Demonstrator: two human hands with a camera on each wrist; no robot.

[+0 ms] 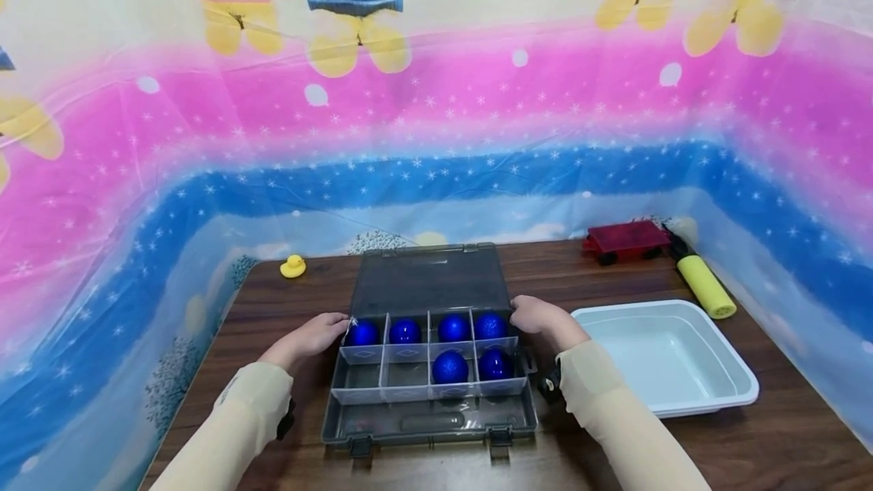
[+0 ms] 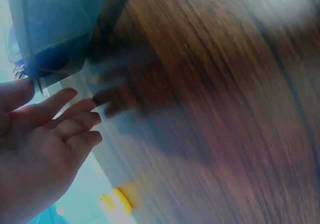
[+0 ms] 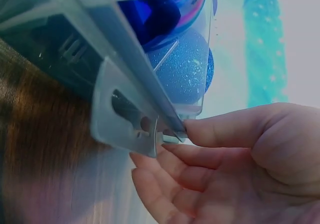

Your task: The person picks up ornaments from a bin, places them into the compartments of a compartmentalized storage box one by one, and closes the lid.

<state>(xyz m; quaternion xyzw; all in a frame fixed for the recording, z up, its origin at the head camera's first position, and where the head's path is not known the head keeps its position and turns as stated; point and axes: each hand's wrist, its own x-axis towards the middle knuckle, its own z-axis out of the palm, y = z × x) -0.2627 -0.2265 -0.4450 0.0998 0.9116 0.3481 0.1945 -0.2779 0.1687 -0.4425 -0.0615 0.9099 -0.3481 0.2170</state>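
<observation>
A smoky clear organizer box point(image 1: 430, 421) lies on the table with its lid point(image 1: 428, 279) folded back, away from me. Shiny blue balls point(image 1: 450, 367) fill every cell of its back row and the two right cells of the row before it. That row's two left cells hold none. At the box's back left corner is my left hand point(image 1: 310, 339), its thumb against the edge and its other fingers point(image 2: 82, 124) extended and apart from the wall. On the right side, my right hand point(image 1: 542, 317) pinches the box's edge between thumb and forefinger, beside a latch-like tab point(image 3: 125, 114).
A pale rectangular basin point(image 1: 682, 354) stands right of the box, close to my right forearm. Behind it are a red toy cart point(image 1: 627, 239) and a yellow cylinder point(image 1: 706, 286). A yellow rubber duck point(image 1: 292, 267) sits at the back left. Patterned cloth point(image 1: 436, 112) hangs around the table.
</observation>
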